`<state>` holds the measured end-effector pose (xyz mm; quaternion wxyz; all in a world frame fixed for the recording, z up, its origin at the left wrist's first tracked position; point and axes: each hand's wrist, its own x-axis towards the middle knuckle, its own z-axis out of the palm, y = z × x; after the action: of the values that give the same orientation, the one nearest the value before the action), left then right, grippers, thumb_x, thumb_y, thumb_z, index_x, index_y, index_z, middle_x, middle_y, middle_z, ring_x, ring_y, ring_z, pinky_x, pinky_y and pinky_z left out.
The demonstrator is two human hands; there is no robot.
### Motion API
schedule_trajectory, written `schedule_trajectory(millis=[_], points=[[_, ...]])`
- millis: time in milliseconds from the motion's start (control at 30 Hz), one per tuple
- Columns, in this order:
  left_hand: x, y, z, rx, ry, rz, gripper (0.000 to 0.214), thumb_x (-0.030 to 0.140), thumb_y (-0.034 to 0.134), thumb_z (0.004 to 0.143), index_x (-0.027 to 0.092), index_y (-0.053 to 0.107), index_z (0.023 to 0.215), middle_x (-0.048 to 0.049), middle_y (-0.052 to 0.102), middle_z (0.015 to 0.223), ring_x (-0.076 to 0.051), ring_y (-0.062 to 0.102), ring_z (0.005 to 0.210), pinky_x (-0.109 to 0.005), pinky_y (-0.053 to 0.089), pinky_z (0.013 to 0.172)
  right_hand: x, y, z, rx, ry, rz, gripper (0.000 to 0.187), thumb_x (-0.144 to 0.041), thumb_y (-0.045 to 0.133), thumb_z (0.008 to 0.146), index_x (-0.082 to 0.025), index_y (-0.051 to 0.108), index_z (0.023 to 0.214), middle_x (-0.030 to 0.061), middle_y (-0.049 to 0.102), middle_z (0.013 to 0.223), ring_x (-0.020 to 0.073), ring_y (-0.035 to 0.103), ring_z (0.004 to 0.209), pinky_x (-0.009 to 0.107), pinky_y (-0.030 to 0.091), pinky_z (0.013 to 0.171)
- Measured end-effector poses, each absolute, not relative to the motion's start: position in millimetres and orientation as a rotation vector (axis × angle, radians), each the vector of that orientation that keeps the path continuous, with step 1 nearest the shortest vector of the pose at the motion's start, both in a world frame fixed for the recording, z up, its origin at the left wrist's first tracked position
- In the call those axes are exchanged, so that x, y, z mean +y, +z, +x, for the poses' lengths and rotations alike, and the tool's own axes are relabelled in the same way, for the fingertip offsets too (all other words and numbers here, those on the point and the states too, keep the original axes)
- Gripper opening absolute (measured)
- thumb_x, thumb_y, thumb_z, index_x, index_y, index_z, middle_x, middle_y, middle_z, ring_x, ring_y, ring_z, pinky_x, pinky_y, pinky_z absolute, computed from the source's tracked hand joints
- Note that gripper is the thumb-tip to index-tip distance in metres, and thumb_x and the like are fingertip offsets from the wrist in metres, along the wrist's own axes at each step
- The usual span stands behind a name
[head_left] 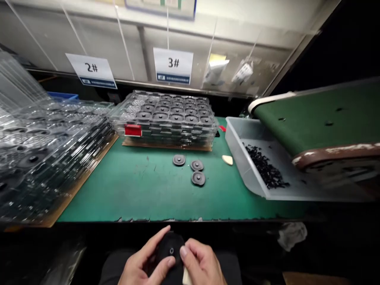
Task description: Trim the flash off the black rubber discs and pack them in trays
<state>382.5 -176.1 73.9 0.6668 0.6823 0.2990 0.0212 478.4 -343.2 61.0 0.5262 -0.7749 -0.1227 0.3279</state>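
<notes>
Both my hands are low in the head view, in front of the table's near edge. My left hand [145, 261] and my right hand [202, 263] together grip one black round rubber disc [170, 245] with a small centre hole, fingers curled on its rim. Three similar grey discs [197, 171] lie loose on the green mat [133, 186]. Behind them stands a stack of clear plastic trays [166, 118] filled with discs.
A tall pile of clear trays [44, 146] fills the left side. A translucent bin [267, 166] with black scraps sits under a green conveyor belt [320, 118] at right. Signs 2# [91, 69] and 3# [173, 65] hang behind. A small cream piece [227, 159] lies on the mat.
</notes>
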Motion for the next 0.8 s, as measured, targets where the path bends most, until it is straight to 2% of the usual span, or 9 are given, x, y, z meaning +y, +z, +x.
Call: schedule_trajectory(millis=[133, 267, 333, 400, 467, 533, 600, 667, 800], points=[[-176.9, 98.7, 363.8, 0.737, 0.08, 1.181, 0.068, 0.049, 0.09, 0.07, 0.032, 0.071, 0.133, -0.0081, 0.071, 0.141, -0.034, 0.067, 0.128, -0.037, 0.055, 0.108, -324.5, 69.5, 475.0, -0.288, 1.084, -1.486, 0.062, -0.076, 0.055, 0.095, -0.019, 0.049, 0.072, -0.0035, 0.044, 0.06, 0.0083, 0.037, 0.051, 0.02, 0.028, 0.046], [-167.5, 115.7, 362.7, 0.698, 0.109, 1.043, 0.078, 0.048, 0.096, 0.063, 0.029, 0.07, 0.134, -0.013, 0.069, 0.142, -0.038, 0.063, 0.132, -0.04, 0.055, 0.107, -312.8, 82.4, 474.0, -0.298, 1.218, -1.301, 0.057, -0.073, 0.052, 0.098, -0.02, 0.049, 0.076, -0.0055, 0.045, 0.057, 0.0076, 0.037, 0.043, 0.021, 0.027, 0.042], [-163.7, 122.7, 364.8, 0.7, 0.158, 1.008, 0.077, 0.046, 0.096, 0.063, 0.027, 0.07, 0.133, -0.0138, 0.07, 0.141, -0.038, 0.063, 0.132, -0.039, 0.054, 0.108, -311.0, 89.7, 480.2, -0.42, 1.016, -1.492, 0.052, -0.065, 0.048, 0.104, -0.018, 0.056, 0.081, -0.0033, 0.05, 0.063, 0.0096, 0.045, 0.053, 0.022, 0.035, 0.05], [-161.7, 128.7, 367.8, 0.712, 0.217, 0.99, 0.073, 0.043, 0.096, 0.063, 0.027, 0.071, 0.13, -0.0127, 0.071, 0.138, -0.036, 0.061, 0.134, -0.036, 0.053, 0.109, -311.3, 98.9, 489.7, -0.525, 0.706, -1.728, 0.04, -0.052, 0.044, 0.11, -0.018, 0.064, 0.103, -0.0003, 0.061, 0.076, 0.0125, 0.056, 0.069, 0.023, 0.044, 0.066], [-161.2, 133.4, 370.6, 0.703, 0.246, 0.994, 0.07, 0.04, 0.097, 0.062, 0.026, 0.073, 0.126, -0.0114, 0.071, 0.138, -0.035, 0.062, 0.133, -0.032, 0.053, 0.107, -312.3, 111.3, 498.8, -0.591, 0.46, -1.84, 0.03, -0.038, 0.044, 0.111, -0.022, 0.058, 0.132, 0.0021, 0.069, 0.095, 0.0147, 0.064, 0.084, 0.026, 0.049, 0.079], [-161.7, 136.8, 372.4, 0.692, 0.253, 0.985, 0.068, 0.038, 0.097, 0.062, 0.027, 0.074, 0.125, -0.0095, 0.071, 0.139, -0.033, 0.065, 0.128, -0.029, 0.055, 0.101, -312.6, 126.3, 504.3, -0.747, 0.294, -1.796, 0.033, -0.026, 0.049, 0.108, -0.023, 0.054, 0.141, 0.0049, 0.07, 0.111, 0.0158, 0.066, 0.096, 0.027, 0.051, 0.085], [-162.3, 139.4, 373.1, 0.675, 0.254, 0.949, 0.069, 0.036, 0.096, 0.062, 0.028, 0.073, 0.126, -0.0086, 0.073, 0.133, -0.031, 0.068, 0.122, -0.026, 0.057, 0.097, -311.6, 141.6, 505.0, -0.971, 0.163, -1.697, 0.032, -0.015, 0.053, 0.103, -0.02, 0.059, 0.135, 0.0078, 0.068, 0.115, 0.0177, 0.065, 0.1, 0.029, 0.052, 0.088], [-162.4, 141.7, 372.4, 0.665, 0.262, 0.91, 0.069, 0.033, 0.096, 0.064, 0.028, 0.072, 0.129, -0.0083, 0.076, 0.127, -0.029, 0.069, 0.118, -0.026, 0.057, 0.095, -309.8, 154.1, 501.7, -1.122, 0.105, -1.654, 0.027, -0.008, 0.053, 0.1, -0.016, 0.064, 0.124, 0.0096, 0.068, 0.109, 0.0193, 0.063, 0.098, 0.032, 0.052, 0.088], [-160.5, 143.4, 366.7, 0.677, 0.259, 0.887, 0.07, 0.026, 0.094, 0.067, 0.027, 0.069, 0.133, -0.0096, 0.077, 0.121, -0.026, 0.072, 0.109, -0.025, 0.058, 0.091, -307.9, 167.5, 491.1, -1.212, 0.224, -1.645, 0.018, -0.009, 0.054, 0.099, -0.014, 0.068, 0.109, 0.0064, 0.063, 0.089, 0.0169, 0.057, 0.079, 0.03, 0.046, 0.071]])
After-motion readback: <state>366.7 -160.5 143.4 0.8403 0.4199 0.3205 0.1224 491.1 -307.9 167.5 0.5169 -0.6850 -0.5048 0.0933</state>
